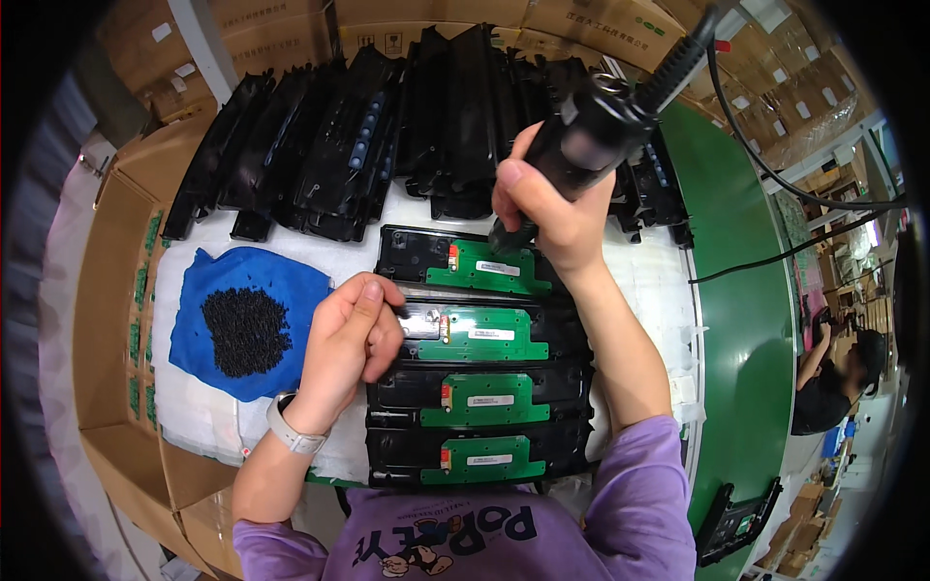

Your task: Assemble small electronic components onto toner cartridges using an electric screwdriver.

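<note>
My right hand [567,218] is wrapped round a black corded electric screwdriver [591,136], tilted with its lower end over the farthest green circuit board [499,269]. Whether the tip touches the board is hidden. That board lies in a black plastic panel [407,254], the farthest of several similar panels stacked in a column toward me. My left hand [354,329] hovers by the left ends of the two farther panels, its fingers curled and pressed together; what they hold, if anything, I cannot make out. Left of it, a heap of small black screws [247,329] lies on a blue cloth [310,286].
Black plastic housings [450,116] stand in a row along the back. A cardboard box [111,387] with green boards is at the left. The screwdriver's cable [678,68] runs up right. On the green table [741,368] lies another black panel [736,523]. Another person [838,382] sits far right.
</note>
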{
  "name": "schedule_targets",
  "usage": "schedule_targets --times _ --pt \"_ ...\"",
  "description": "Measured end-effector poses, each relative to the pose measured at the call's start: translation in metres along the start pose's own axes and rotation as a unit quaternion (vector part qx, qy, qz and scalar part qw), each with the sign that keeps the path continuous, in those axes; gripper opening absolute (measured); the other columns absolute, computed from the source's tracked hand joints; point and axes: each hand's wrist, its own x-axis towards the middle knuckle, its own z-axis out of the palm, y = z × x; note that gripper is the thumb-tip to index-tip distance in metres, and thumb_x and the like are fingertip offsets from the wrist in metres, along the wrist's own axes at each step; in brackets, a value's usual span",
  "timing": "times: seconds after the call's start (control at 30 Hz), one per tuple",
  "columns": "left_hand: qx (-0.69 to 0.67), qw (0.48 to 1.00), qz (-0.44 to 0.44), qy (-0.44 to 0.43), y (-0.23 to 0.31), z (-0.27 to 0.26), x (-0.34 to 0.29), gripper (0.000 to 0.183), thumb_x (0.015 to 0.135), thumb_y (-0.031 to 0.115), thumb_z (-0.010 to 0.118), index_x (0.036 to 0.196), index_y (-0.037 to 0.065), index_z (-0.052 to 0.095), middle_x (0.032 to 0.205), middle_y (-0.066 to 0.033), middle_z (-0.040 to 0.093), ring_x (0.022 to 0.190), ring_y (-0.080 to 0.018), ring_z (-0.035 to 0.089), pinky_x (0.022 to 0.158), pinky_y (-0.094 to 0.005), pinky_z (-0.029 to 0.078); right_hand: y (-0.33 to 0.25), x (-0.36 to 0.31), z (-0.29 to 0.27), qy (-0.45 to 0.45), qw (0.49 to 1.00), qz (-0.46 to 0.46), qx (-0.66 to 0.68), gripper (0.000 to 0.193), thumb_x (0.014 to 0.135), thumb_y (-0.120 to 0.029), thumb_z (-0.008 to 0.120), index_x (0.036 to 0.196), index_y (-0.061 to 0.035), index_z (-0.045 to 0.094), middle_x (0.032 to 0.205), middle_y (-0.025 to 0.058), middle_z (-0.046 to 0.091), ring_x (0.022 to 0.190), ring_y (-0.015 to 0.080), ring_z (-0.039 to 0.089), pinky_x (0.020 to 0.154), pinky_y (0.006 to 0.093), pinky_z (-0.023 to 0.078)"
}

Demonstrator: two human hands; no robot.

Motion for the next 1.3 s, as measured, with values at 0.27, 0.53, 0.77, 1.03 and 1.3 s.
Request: schedule_targets --times 0.27,0.53,0.77,1.03,1.3 --pt "-0.021 1.0 0.009 0.008 -0.004 0.003 0.001 0.015 0.093 0.017 0.043 0.089 0.003 0.047 0.056 0.0005 0.043 0.045 -0.0049 0.034 0.041 -0.018 0.026 -0.009 -0.001 -0.006 -0.034 0.999 -0.027 0.032 0.018 0.073 -0.01 0.061 0.081 0.0017 0.049 0.053 0.0062 0.049 0.039 0.0128 0.046 0.038 0.0232 0.036" --pt "0.008 0.999 0.004 -0.043 -0.003 0.006 -0.004 0.015 0.088 0.013 0.053 0.09 -0.001 0.051 0.078 -0.0121 0.063 0.066 -0.0172 0.063 0.056 -0.0228 0.048 -0.043 -0.015 0.004 -0.058 0.924 -0.082 0.368 0.03 0.082 -0.028 0.049 0.098 -0.003 0.045 0.055 0.0062 0.045 0.038 0.0153 0.042 0.044 0.0311 0.039" --pt "0.014 0.999 0.024 -0.035 -0.01 0.008 -0.006 0.017 0.089 0.016 0.053 0.086 -0.001 0.055 0.072 -0.0097 0.061 0.058 -0.0128 0.058 0.053 -0.0206 0.045 -0.048 -0.025 0.012 -0.048 0.922 -0.072 0.378 0.033 0.082 -0.032 0.05 0.1 -0.0045 0.044 0.055 0.0054 0.046 0.038 0.015 0.043 0.046 0.032 0.04" --pt "0.024 0.998 0.034 -0.039 -0.009 0.007 -0.007 0.008 0.085 0.005 0.056 0.088 -0.002 0.055 0.072 -0.0082 0.061 0.057 -0.0085 0.055 0.053 -0.0193 0.046 -0.046 -0.029 0.016 -0.056 0.926 -0.067 0.367 0.031 0.082 -0.029 0.05 0.1 -0.0043 0.042 0.055 0.0061 0.046 0.039 0.0148 0.044 0.046 0.0312 0.04" --pt "0.067 0.996 0.02 -0.054 -0.007 0.008 -0.008 0.009 0.085 0.005 0.055 0.087 -0.003 0.056 0.073 -0.0095 0.061 0.056 -0.0095 0.056 0.053 -0.0198 0.046 -0.04 -0.03 0.016 -0.094 0.932 -0.066 0.345 0.04 0.084 -0.041 0.05 0.1 -0.0049 0.044 0.06 0.0022 0.046 0.041 0.0128 0.043 0.05 0.0306 0.041"
